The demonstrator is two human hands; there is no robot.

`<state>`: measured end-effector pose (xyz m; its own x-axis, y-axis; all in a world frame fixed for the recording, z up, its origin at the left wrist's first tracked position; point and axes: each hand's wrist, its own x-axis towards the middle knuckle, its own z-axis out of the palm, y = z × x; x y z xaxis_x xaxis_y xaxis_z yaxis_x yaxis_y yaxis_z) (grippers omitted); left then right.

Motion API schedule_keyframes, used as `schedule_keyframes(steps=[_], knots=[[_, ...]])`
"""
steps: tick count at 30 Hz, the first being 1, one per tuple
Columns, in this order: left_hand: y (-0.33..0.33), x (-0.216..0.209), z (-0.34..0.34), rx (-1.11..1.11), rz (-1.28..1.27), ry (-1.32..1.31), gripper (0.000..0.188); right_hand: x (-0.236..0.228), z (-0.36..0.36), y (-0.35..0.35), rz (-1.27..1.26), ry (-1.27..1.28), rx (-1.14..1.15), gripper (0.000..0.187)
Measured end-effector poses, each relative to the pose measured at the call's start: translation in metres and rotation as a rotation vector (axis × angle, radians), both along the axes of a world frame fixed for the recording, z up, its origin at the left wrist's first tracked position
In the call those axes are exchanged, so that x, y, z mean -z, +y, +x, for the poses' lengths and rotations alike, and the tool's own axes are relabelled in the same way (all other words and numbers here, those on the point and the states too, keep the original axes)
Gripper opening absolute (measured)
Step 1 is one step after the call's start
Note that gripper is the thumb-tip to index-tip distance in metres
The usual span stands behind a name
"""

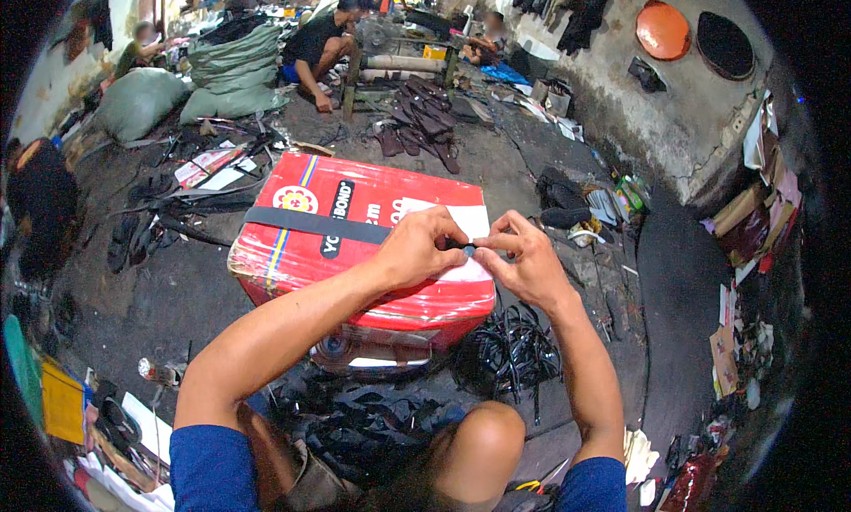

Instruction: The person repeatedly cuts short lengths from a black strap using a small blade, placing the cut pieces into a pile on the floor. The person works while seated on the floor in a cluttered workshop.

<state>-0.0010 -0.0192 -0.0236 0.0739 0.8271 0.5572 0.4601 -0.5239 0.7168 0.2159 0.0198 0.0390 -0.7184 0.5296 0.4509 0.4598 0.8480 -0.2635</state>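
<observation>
Hands (417, 249) (534, 262), two, pinch one strip (319, 224) atop one box (434, 306).

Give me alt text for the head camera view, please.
The left hand and right hand pinch a small dark piece over a red box, on which a dark strip lies. Black strips lie tangled beside the box on the floor and a person crouches beyond.

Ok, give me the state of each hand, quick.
Left hand: closed, pinching a small dark piece over the red box.
Right hand: closed, apparently pinching the same small dark piece.
</observation>
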Motion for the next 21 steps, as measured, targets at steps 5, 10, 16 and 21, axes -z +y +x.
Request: schedule_keyframes(steps=[5, 10, 16, 21], knots=[[0.001, -0.005, -0.001, -0.001, -0.079, -0.014, 0.024, 0.005, 0.003, 0.007, -0.188, 0.094, 0.057, 0.022], [0.005, 0.001, 0.000, -0.008, -0.078, -0.077, 0.018, 0.028, -0.002, 0.007, -0.225, 0.302, 0.114, 0.020], [0.013, -0.001, 0.005, -0.065, -0.068, 0.052, 0.013, 0.062, -0.010, 0.018, -0.527, 0.582, 0.215, 0.012], [0.015, -0.007, 0.002, -0.082, -0.015, 0.154, 0.013, 0.064, -0.021, 0.019, -0.646, 0.736, 0.216, 0.020]])
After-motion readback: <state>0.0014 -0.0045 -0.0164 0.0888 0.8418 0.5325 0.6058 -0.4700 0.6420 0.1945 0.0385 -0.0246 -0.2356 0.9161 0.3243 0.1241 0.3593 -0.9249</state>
